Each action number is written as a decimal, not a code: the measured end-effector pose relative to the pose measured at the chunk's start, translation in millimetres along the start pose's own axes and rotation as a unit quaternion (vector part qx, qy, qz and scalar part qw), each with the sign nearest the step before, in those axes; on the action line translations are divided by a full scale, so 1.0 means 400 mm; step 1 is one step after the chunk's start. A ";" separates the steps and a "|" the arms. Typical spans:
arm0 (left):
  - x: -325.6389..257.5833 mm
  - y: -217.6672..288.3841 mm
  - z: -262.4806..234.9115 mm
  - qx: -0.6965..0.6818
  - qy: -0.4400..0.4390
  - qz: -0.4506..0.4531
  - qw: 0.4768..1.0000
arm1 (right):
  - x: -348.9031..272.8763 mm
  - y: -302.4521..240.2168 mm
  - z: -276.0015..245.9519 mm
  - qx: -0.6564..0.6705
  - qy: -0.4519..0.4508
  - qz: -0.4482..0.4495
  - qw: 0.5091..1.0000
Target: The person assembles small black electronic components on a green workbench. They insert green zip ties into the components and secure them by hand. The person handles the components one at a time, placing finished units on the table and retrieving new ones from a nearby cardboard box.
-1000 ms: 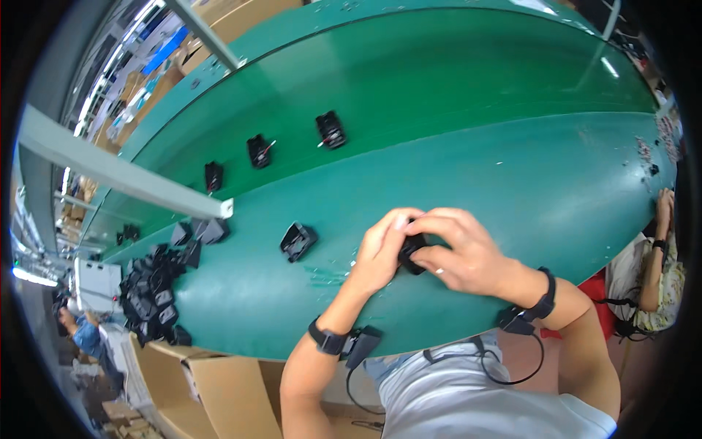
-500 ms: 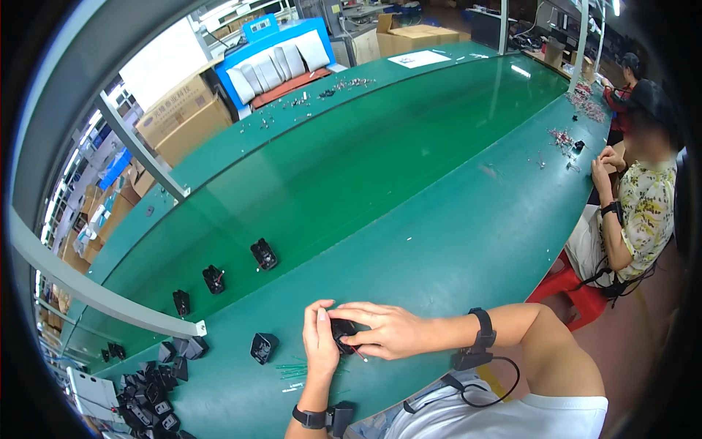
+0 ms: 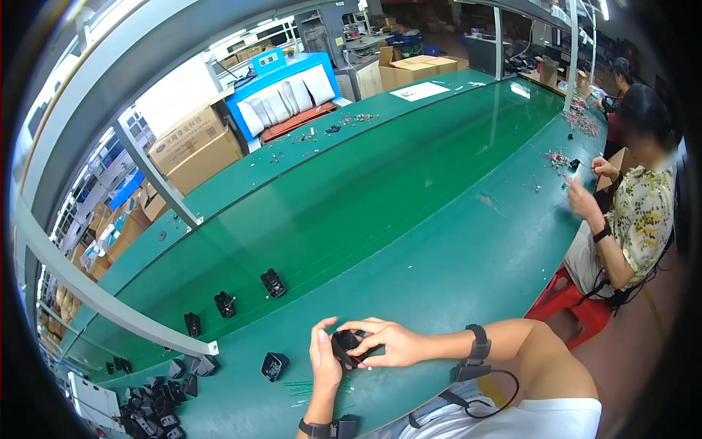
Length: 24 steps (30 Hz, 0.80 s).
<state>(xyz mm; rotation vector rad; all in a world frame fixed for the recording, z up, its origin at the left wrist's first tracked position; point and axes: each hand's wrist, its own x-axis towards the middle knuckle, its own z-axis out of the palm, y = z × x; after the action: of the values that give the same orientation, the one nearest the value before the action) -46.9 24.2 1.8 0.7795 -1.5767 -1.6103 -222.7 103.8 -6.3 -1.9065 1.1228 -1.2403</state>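
Observation:
A small black plastic housing (image 3: 344,342) is held between my two hands over the near side of the green table. My left hand (image 3: 325,361) closes around its left side, thumb and fingers pointing up. My right hand (image 3: 391,342) reaches across from the right with bent fingers on the housing and at its opening. A short red wire end with a pale tip shows under the right fingers; the rest of it is hidden. Left of my hands stands another open black housing (image 3: 274,366). Several thin green strips (image 3: 311,388) lie beside my left wrist.
A heap of black housings (image 3: 155,406) fills the near left corner. Several housings with parts inside, such as this one (image 3: 273,283), stand along the sunken green strip (image 3: 380,190). A grey metal post (image 3: 110,282) crosses the left side. At right, a co-worker (image 3: 636,197) sits handling small parts.
The view has tilted, so the table sits a little lower in it. My right fingers have shifted on the housing, baring more of it. The co-worker's hands have moved apart.

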 end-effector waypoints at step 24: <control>0.027 0.016 -0.077 0.345 0.153 0.210 0.902 | 0.290 0.200 -0.187 -0.142 0.054 0.037 0.988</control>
<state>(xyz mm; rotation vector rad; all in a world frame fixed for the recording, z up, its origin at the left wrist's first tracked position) -26.3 -1.5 7.1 0.9097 -1.9197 -0.5658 -293.8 -38.4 5.4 -1.9996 1.4811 -1.2076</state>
